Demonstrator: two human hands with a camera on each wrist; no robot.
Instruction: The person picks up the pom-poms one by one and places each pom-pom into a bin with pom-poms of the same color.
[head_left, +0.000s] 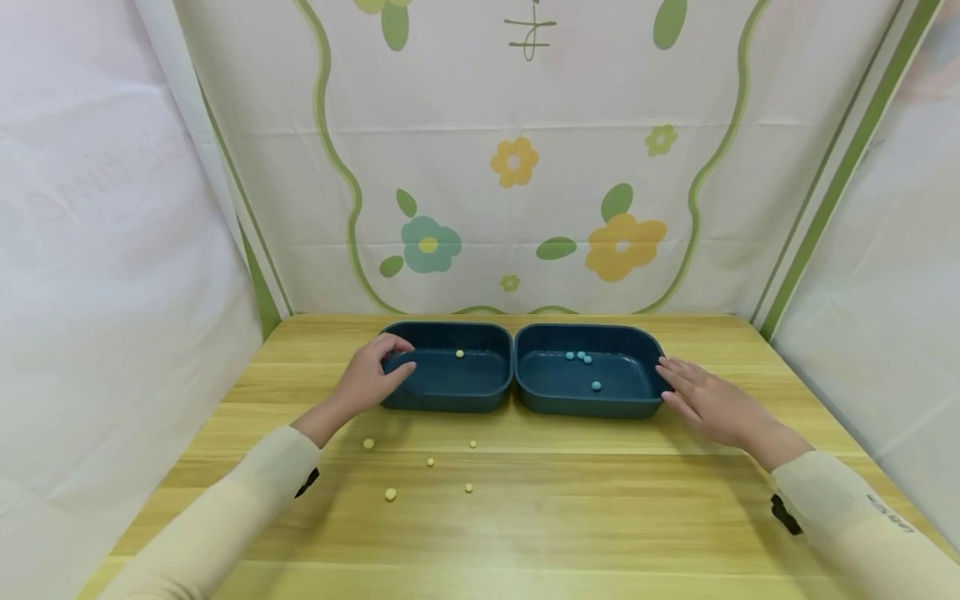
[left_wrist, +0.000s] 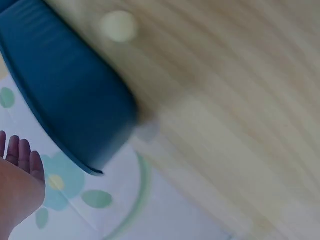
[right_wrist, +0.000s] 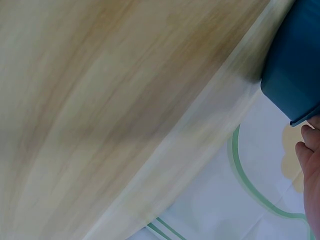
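Head view: shows wooden table before flower-printed fabric. Places left tray beneath left hand, with thumb and fingers parted, and right tray touching straight-fingered right hand.

Head view: bright, soft light, seemingly from above. Table shows pale glare at lower middle. Faint, diffuse shadows lie under left sleeve and right sleeve. Left cloth wall is nearly washed out; right cloth wall looks stretched toward edge. Left wrist view: dimmer, cooler; yellow ball and tray are blurred. Right wrist view: also dull, table grain smeared.
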